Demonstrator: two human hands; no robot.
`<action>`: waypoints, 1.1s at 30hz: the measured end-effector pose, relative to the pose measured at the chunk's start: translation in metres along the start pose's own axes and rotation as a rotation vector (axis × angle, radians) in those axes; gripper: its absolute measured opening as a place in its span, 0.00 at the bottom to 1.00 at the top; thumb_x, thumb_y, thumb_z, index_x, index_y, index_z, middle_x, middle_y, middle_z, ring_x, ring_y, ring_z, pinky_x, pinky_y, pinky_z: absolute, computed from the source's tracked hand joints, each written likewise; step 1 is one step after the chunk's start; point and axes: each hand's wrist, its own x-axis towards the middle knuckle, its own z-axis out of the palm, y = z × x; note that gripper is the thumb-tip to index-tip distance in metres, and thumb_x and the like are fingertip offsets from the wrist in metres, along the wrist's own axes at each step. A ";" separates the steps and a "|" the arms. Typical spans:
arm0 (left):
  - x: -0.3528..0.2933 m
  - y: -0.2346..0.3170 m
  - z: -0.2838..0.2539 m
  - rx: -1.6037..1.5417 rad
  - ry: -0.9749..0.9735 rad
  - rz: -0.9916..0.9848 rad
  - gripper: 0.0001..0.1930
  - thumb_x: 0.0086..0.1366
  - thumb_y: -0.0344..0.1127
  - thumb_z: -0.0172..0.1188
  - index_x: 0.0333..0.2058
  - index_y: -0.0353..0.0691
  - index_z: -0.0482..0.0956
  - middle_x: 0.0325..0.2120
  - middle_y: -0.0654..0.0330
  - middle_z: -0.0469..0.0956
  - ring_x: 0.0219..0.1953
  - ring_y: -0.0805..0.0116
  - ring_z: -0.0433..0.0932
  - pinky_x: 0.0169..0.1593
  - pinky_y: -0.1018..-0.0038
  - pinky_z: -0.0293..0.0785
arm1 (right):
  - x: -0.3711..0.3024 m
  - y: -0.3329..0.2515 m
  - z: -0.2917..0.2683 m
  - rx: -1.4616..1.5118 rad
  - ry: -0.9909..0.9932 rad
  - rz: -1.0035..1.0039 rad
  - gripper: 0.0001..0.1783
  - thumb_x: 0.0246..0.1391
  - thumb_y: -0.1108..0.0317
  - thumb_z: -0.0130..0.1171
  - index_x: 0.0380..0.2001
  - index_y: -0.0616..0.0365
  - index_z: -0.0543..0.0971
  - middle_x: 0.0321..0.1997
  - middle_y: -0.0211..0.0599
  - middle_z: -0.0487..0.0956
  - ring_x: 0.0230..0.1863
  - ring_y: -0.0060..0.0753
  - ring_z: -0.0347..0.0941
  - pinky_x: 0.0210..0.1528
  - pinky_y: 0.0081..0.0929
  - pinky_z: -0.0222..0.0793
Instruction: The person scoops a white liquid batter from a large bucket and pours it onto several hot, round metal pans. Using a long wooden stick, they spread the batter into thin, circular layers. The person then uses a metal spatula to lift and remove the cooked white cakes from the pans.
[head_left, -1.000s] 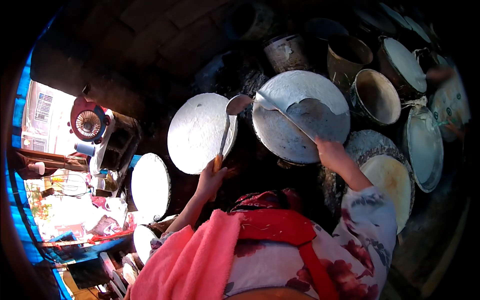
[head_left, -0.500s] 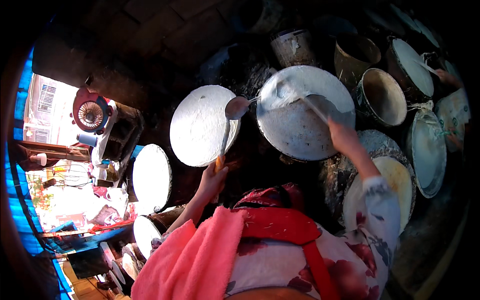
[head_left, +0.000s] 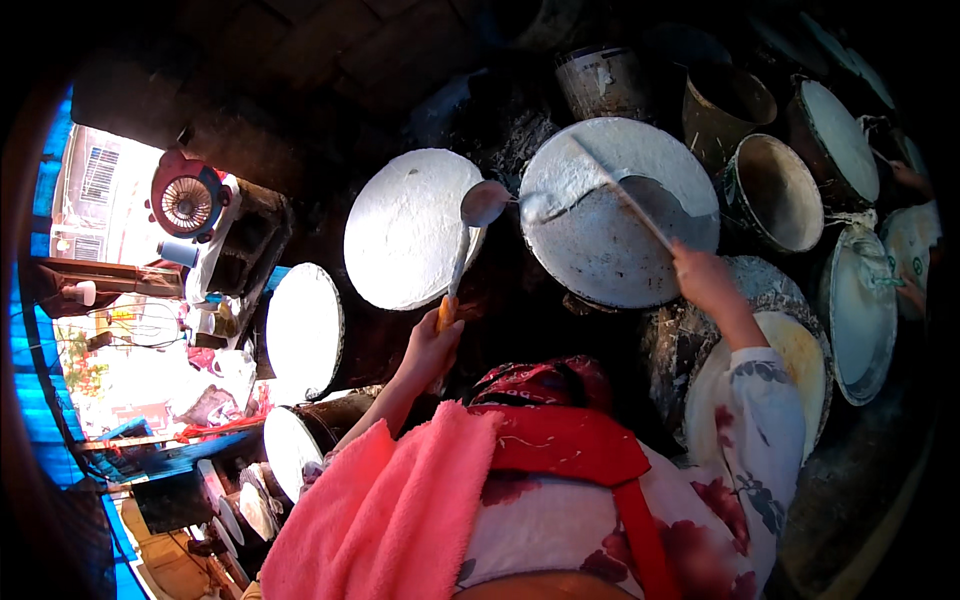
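My left hand (head_left: 432,348) is closed around the orange handle of a metal ladle (head_left: 484,203). The ladle's round bowl hangs between two round surfaces and carries some whitish residue. In my right hand (head_left: 705,285) is a thin stick (head_left: 628,200), slanting up and left over a large round grey griddle (head_left: 600,265). A white, batter-like layer (head_left: 660,155) covers the griddle's far part and reaches down its right side, with a curved edge. The near part shows bare, speckled metal. Left of the griddle lies a round surface coated evenly in white (head_left: 405,235).
More white-topped round vessels stand at left (head_left: 305,330) and lower left (head_left: 290,455). An open bucket (head_left: 775,195) and a pale basin (head_left: 862,310) are at right, near another person's hand (head_left: 908,178). A fan (head_left: 187,203) sits at upper left. A yellowish-white round surface (head_left: 770,375) lies beneath my right forearm.
My right hand has shifted slightly right, and the stick now reaches farther across the white layer. The ladle has moved a little rightward in view, still in my left hand.
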 end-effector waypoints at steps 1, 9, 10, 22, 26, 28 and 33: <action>-0.001 -0.001 0.001 -0.008 -0.004 0.004 0.19 0.63 0.37 0.54 0.51 0.38 0.65 0.17 0.68 0.65 0.11 0.80 0.62 0.14 0.82 0.58 | -0.004 -0.006 0.002 -0.047 -0.044 -0.089 0.22 0.53 0.68 0.49 0.53 0.56 0.69 0.30 0.50 0.78 0.31 0.54 0.74 0.34 0.46 0.69; -0.018 -0.009 0.012 0.220 -0.028 0.041 0.26 0.61 0.38 0.57 0.56 0.36 0.62 0.22 0.62 0.72 0.17 0.73 0.70 0.22 0.76 0.67 | -0.048 0.017 0.005 0.031 0.106 0.009 0.19 0.53 0.69 0.48 0.50 0.55 0.71 0.31 0.52 0.77 0.34 0.57 0.74 0.36 0.46 0.69; -0.017 -0.013 0.012 0.296 -0.003 0.108 0.27 0.60 0.38 0.57 0.56 0.36 0.61 0.25 0.58 0.74 0.21 0.68 0.73 0.26 0.73 0.69 | -0.050 0.000 0.004 -0.016 0.009 -0.003 0.19 0.53 0.69 0.48 0.49 0.55 0.71 0.31 0.52 0.77 0.34 0.57 0.74 0.36 0.47 0.69; -0.035 -0.027 0.013 0.783 0.077 0.472 0.27 0.59 0.39 0.55 0.56 0.38 0.59 0.36 0.41 0.76 0.40 0.43 0.75 0.42 0.58 0.71 | -0.097 -0.035 0.032 0.031 -0.057 -0.080 0.18 0.55 0.66 0.47 0.49 0.57 0.70 0.31 0.50 0.78 0.33 0.54 0.74 0.35 0.46 0.69; -0.049 -0.039 0.004 1.026 0.028 0.498 0.27 0.60 0.38 0.54 0.57 0.40 0.58 0.37 0.43 0.75 0.37 0.45 0.76 0.38 0.57 0.72 | -0.164 -0.045 0.071 0.221 0.080 -0.028 0.20 0.55 0.63 0.50 0.51 0.57 0.70 0.34 0.51 0.78 0.34 0.56 0.73 0.34 0.45 0.69; -0.051 -0.049 -0.004 1.101 0.021 0.581 0.27 0.61 0.38 0.53 0.57 0.41 0.57 0.38 0.45 0.75 0.35 0.46 0.76 0.35 0.57 0.73 | -0.189 -0.058 0.095 0.372 0.243 -0.027 0.18 0.56 0.65 0.50 0.49 0.59 0.71 0.34 0.53 0.77 0.34 0.57 0.73 0.33 0.45 0.68; -0.050 -0.052 -0.014 0.783 0.060 0.809 0.27 0.61 0.34 0.55 0.58 0.41 0.58 0.41 0.46 0.75 0.41 0.48 0.76 0.41 0.64 0.74 | -0.199 -0.124 0.159 0.678 0.543 0.202 0.14 0.60 0.66 0.47 0.43 0.64 0.73 0.17 0.35 0.70 0.17 0.23 0.64 0.20 0.28 0.62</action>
